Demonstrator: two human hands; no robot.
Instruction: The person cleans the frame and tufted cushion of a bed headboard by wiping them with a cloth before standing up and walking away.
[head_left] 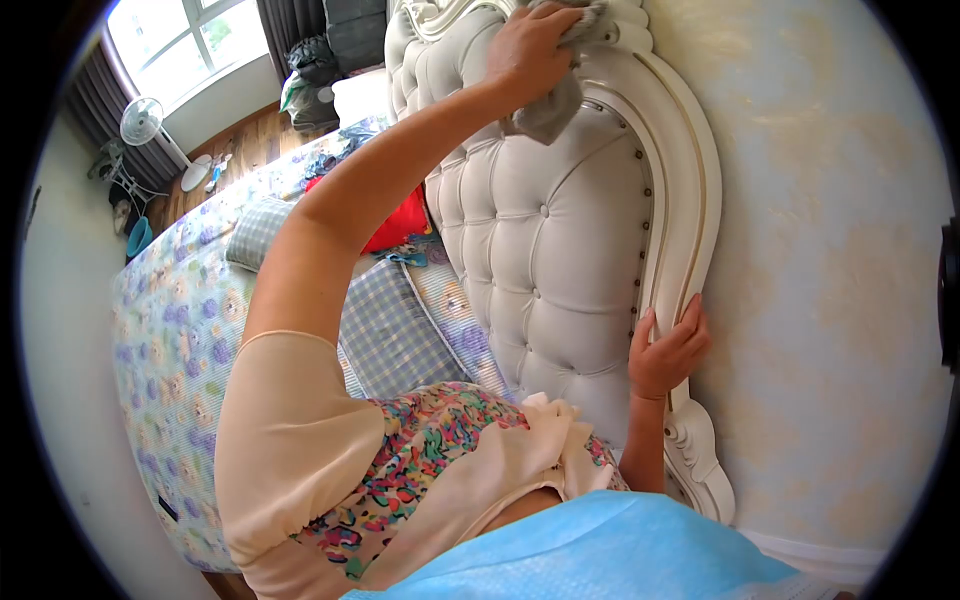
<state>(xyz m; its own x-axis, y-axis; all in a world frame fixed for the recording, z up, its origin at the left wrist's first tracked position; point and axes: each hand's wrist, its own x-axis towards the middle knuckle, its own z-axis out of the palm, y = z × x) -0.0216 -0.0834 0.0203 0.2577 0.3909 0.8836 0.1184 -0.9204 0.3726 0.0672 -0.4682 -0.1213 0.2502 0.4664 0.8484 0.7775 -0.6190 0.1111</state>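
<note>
A bed (180, 330) with a floral sheet is backed by a button-tufted headboard (545, 205). At the top edge of its carved frame (690, 190), a grey cloth (552, 112) is gripped by the left hand (532, 50); nearer its lower corner, the frame is touched by the right hand (668, 355), partly open.

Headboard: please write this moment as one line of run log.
left hand: holds grey cloth | right hand: on cream frame

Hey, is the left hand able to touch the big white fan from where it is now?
Probably not. The fan stands past the far side of the bed, and the left hand is up at the headboard, holding a gray cloth.
</note>
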